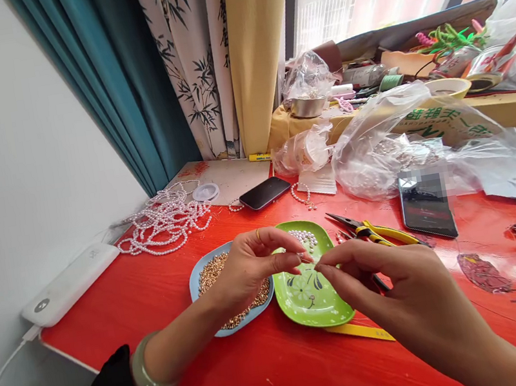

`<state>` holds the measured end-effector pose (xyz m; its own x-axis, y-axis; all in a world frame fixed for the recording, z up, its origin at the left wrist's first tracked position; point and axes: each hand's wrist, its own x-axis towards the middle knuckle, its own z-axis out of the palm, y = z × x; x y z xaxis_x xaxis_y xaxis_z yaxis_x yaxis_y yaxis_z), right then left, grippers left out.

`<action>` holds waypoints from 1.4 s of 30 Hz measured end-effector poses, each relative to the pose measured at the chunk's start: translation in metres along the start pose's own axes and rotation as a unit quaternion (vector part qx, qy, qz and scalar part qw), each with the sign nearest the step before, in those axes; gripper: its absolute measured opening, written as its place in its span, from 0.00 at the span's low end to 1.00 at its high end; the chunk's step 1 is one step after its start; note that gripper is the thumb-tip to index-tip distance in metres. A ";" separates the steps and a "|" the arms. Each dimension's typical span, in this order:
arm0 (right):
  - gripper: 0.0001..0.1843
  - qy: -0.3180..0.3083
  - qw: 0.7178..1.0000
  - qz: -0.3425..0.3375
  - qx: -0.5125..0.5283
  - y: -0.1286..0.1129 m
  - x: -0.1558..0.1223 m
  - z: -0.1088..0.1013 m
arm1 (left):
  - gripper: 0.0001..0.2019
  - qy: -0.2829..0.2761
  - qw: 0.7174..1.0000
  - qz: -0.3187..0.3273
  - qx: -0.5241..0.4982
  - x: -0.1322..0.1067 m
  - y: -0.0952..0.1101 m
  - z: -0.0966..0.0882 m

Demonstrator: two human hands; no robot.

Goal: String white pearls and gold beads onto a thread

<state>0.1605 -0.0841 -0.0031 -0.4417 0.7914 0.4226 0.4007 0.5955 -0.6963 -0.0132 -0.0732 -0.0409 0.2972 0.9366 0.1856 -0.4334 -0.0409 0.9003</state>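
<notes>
My left hand [250, 269] and my right hand [385, 284] meet fingertip to fingertip over a green dish [305, 303] on the red table [277, 372]. Both pinch something tiny between thumb and forefinger; I cannot make out what it is. The left hand wears a ring and a pale bangle. White pearl beads [303, 237] lie at the far end of the green dish. Under my left hand sits a blue dish [197, 279] full of small gold beads [209, 274].
Yellow-handled pliers [372, 233] lie right of the green dish, with a phone [426, 204] beyond. Another phone [264, 192], pearl strands [164, 221], a white power bank [69, 283] and plastic bags [402, 144] fill the back. A yellow ruler [363, 331] pokes out near the dish.
</notes>
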 end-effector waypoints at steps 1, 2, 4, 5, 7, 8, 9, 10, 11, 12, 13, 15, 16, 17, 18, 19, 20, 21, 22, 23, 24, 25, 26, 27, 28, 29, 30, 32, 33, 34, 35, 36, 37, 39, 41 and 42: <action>0.10 -0.001 1.000 0.003 0.000 0.001 0.000 0.000 | 0.05 0.003 1.000 0.001 0.002 0.000 0.000 0.000; 0.10 -0.001 1.000 0.005 -0.001 0.001 0.000 0.000 | 0.05 0.006 1.000 0.001 0.004 0.000 0.000 0.000; 0.10 -0.004 1.000 0.008 -0.004 0.003 0.000 0.000 | 0.05 0.012 1.000 -0.004 0.006 -0.001 -0.001 0.000; 0.10 -0.006 1.000 0.011 -0.007 0.003 0.000 0.000 | 0.04 0.015 1.000 -0.007 0.008 -0.001 -0.001 0.000; 0.10 -0.011 1.000 0.020 -0.013 0.005 -0.001 0.001 | 0.04 0.024 0.999 -0.014 0.016 -0.001 -0.001 0.001; 0.09 -0.013 1.000 0.024 -0.015 0.005 -0.001 0.001 | 0.04 0.030 0.999 -0.016 0.020 -0.001 -0.001 0.001; 0.09 -0.014 0.999 0.026 -0.016 0.005 -0.001 0.001 | 0.03 0.036 0.999 -0.016 0.024 -0.001 -0.001 0.002; 0.09 -0.013 0.999 0.028 -0.016 0.006 -0.001 0.001 | 0.03 0.041 0.999 -0.014 0.029 -0.001 0.000 0.002; 0.09 -0.009 0.999 0.028 -0.016 0.006 -0.001 0.002 | 0.03 0.044 0.998 -0.011 0.034 -0.001 0.000 0.002; 0.09 -0.005 0.999 0.026 -0.017 0.006 -0.001 0.002 | 0.03 0.046 0.998 -0.007 0.038 -0.002 0.000 0.002; 0.09 -0.002 1.000 0.025 -0.018 0.005 -0.001 0.002 | 0.03 0.045 0.998 -0.003 0.044 -0.002 0.000 0.002; 0.09 0.003 0.999 0.021 -0.024 0.005 -0.001 0.002 | 0.03 0.040 0.998 0.003 0.058 -0.002 0.000 0.001; 0.09 0.006 0.999 0.017 -0.029 0.005 -0.001 0.002 | 0.04 0.037 0.997 0.007 0.065 -0.002 0.000 0.001; 0.09 0.007 0.999 0.012 -0.035 0.004 -0.001 0.002 | 0.04 0.035 0.997 0.010 0.071 -0.002 0.000 0.001; 0.09 0.008 0.999 0.006 -0.041 0.005 -0.001 0.002 | 0.04 0.033 0.997 0.014 0.075 -0.002 0.000 0.001; 0.09 0.010 0.999 0.000 -0.047 0.005 -0.001 0.002 | 0.04 0.032 0.996 0.016 0.078 -0.003 -0.001 0.000; 0.08 0.011 0.998 -0.006 -0.054 0.005 -0.001 0.002 | 0.04 0.032 0.996 0.019 0.079 -0.003 -0.001 0.000; 0.08 0.011 0.998 -0.011 -0.059 0.005 -0.001 0.002 | 0.04 0.031 0.996 0.023 0.082 -0.003 -0.001 0.000; 0.08 0.011 0.998 -0.013 -0.064 0.005 -0.001 0.002 | 0.04 0.030 0.995 0.028 0.089 -0.003 -0.002 0.000; 0.08 0.013 0.998 -0.013 -0.067 0.005 -0.001 0.002 | 0.05 0.026 0.994 0.034 0.097 -0.003 -0.002 0.000; 0.08 0.013 0.997 -0.012 -0.069 0.006 -0.002 0.003 | 0.05 0.022 0.993 0.041 0.108 -0.003 -0.002 0.000; 0.09 0.010 0.998 -0.008 -0.069 0.006 -0.002 0.003 | 0.06 0.019 0.992 0.049 0.118 -0.003 -0.002 0.000; 0.09 0.006 0.998 -0.006 -0.066 0.006 -0.001 0.003 | 0.06 0.017 0.990 0.055 0.127 -0.002 -0.002 0.000; 0.09 0.000 0.998 -0.001 -0.057 0.007 -0.001 0.004 | 0.06 0.016 0.989 0.059 0.133 -0.002 -0.002 0.000; 0.09 -0.010 0.999 0.010 -0.040 0.007 0.000 0.004 | 0.05 0.016 0.989 0.061 0.137 -0.002 -0.002 0.000; 0.08 -0.022 0.999 0.025 -0.015 0.008 0.001 0.004 | 0.05 0.017 0.988 0.060 0.139 -0.002 -0.002 -0.001; 0.08 -0.036 0.998 0.042 0.014 0.009 0.002 0.005 | 0.05 0.017 0.988 0.059 0.139 -0.002 -0.002 -0.001; 0.08 -0.069 0.993 0.074 0.069 0.012 0.005 0.006 | 0.06 0.015 0.987 0.059 0.146 -0.003 -0.002 -0.001; 0.08 -0.084 0.989 0.085 0.091 0.013 0.006 0.006 | 0.06 0.017 0.986 0.060 0.154 -0.003 -0.001 -0.001; 0.07 -0.097 0.985 0.092 0.109 0.015 0.007 0.006 | 0.06 0.022 0.984 0.060 0.164 -0.003 -0.001 -0.001; 0.08 -0.107 0.982 0.098 0.123 0.017 0.008 0.006 | 0.06 0.028 0.982 0.060 0.175 -0.003 -0.001 -0.001; 0.08 -0.115 0.979 0.105 0.135 0.019 0.009 0.006 | 0.06 0.035 0.980 0.057 0.186 -0.004 -0.001 -0.001; 0.10 -0.121 0.976 0.112 0.145 0.020 0.009 0.006 | 0.06 0.042 0.979 0.054 0.194 -0.004 -0.001 -0.001; 0.13 -0.126 0.972 0.122 0.153 0.023 0.010 0.004 | 0.05 0.045 0.977 0.049 0.203 -0.004 -0.001 -0.001; 0.13 -0.127 0.972 0.130 0.149 0.023 0.011 0.002 | 0.06 0.040 0.977 0.049 0.205 -0.004 -0.001 -0.001; 0.13 -0.128 0.972 0.133 0.145 0.023 0.012 0.001 | 0.07 0.037 0.977 0.049 0.205 -0.004 -0.001 -0.002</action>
<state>0.1638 -0.0611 -0.0152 -0.5537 0.8295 0.0728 0.3018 0.2814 -0.9109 -0.0154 -0.0762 -0.0429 0.2020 0.9432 0.2639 -0.0752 -0.2537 0.9644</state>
